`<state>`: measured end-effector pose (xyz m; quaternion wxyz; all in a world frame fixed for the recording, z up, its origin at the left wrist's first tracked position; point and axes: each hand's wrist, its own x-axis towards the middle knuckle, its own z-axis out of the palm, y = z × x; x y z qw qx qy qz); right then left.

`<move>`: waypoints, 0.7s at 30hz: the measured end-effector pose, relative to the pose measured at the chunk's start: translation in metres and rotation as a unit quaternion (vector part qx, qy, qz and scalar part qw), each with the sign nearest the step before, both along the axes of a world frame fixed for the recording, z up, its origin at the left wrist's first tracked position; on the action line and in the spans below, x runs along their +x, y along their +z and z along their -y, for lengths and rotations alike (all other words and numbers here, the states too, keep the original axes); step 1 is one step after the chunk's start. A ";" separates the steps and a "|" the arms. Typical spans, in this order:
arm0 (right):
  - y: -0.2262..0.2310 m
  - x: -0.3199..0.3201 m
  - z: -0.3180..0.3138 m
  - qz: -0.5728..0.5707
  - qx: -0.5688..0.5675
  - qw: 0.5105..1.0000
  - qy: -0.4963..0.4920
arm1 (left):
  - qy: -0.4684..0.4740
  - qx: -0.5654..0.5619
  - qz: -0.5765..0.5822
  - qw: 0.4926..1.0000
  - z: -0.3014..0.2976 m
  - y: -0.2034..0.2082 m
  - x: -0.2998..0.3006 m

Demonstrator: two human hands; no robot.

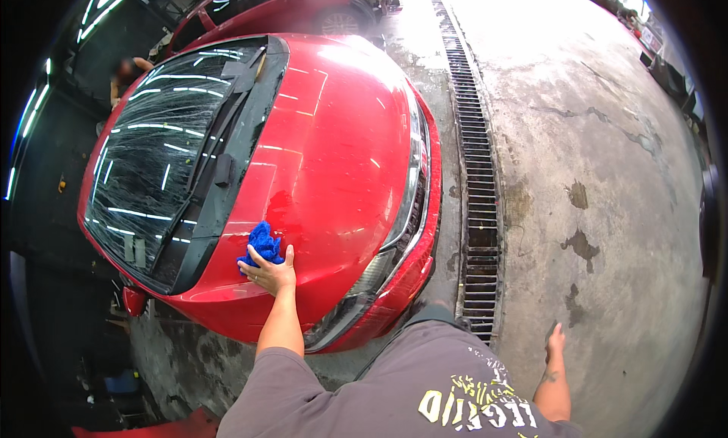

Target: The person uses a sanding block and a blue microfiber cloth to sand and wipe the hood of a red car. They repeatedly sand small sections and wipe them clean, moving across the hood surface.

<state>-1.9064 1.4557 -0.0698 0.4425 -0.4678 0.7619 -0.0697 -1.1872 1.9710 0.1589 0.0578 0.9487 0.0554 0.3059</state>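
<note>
A bunched blue cloth [263,242] lies on the wet red hood [334,157] of a car, near the base of its windshield. My left hand [273,276] is on this cloth, its fingers spread over the near side and pressing it to the paint. Water drops and a wet streak show on the hood just beyond the cloth. Away from the car, my right hand [555,342] hangs low at my side over the concrete, fingers stretched out and holding nothing.
A slotted floor drain [478,210] runs along the car's front. Behind stands a second red car [258,6]. Across the windshield [163,146], another person [127,75] leans at the car's far side. The side mirror [135,300] sticks out at the near left. Damp patches mark the concrete.
</note>
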 end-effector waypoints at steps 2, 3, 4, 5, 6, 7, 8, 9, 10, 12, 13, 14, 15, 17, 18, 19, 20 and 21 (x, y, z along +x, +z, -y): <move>0.017 0.046 0.047 0.042 -0.031 0.999 0.006 | 0.006 0.004 0.017 1.000 0.010 -0.007 -0.004; 0.027 0.079 0.052 0.067 -0.009 0.998 -0.001 | 0.012 0.007 0.020 1.000 0.006 -0.004 -0.007; 0.038 0.113 0.055 0.084 0.009 0.996 0.042 | 0.029 0.019 0.016 0.999 0.000 0.000 -0.011; 0.051 0.128 0.075 0.103 0.009 0.992 0.076 | 0.009 0.016 0.029 0.999 0.005 -0.004 -0.004; 0.036 0.134 0.100 0.110 -0.026 0.988 0.102 | 0.012 0.014 0.023 1.000 0.012 -0.009 -0.002; 0.034 0.146 0.119 0.125 -0.037 0.985 0.113 | 0.014 0.013 0.017 1.000 0.022 -0.011 -0.001; 0.037 0.171 0.125 0.133 -0.031 0.981 0.138 | 0.024 0.017 0.015 0.999 0.018 -0.005 -0.001; 0.041 0.195 0.134 0.141 -0.025 0.976 0.163 | 0.025 0.028 0.027 0.999 0.012 0.000 -0.002; 0.032 0.198 0.159 0.140 -0.053 0.973 0.178 | 0.020 0.013 0.030 0.999 0.021 -0.004 0.002; 0.022 0.218 0.181 0.106 -0.051 0.966 0.229 | 0.046 0.002 0.035 0.998 0.021 -0.003 0.004; 0.020 0.218 0.192 0.079 -0.038 0.963 0.256 | 0.059 0.012 0.036 0.998 0.027 -0.001 0.003; 0.017 0.205 0.212 0.035 0.003 0.963 0.268 | 0.078 -0.006 0.037 0.996 0.039 -0.005 0.008; 0.015 0.200 0.235 -0.010 0.042 0.960 0.278 | 0.097 -0.025 0.039 0.994 0.052 -0.012 0.015; 0.039 0.223 0.243 -0.031 0.121 0.920 0.372 | 0.251 -0.055 0.064 0.964 0.064 -0.006 0.023; 0.047 0.238 0.258 -0.054 0.121 0.917 0.375 | 0.278 -0.066 0.095 0.953 0.080 -0.007 0.033; 0.046 0.235 0.276 -0.068 0.114 0.928 0.347 | 0.300 -0.085 0.120 0.943 0.104 -0.013 0.048; 0.041 0.226 0.299 -0.069 0.092 0.951 0.288 | 0.282 -0.095 0.116 0.948 0.137 -0.020 0.061; 0.039 0.223 0.320 -0.072 0.078 0.963 0.246 | 0.268 -0.100 0.111 0.952 0.170 -0.024 0.070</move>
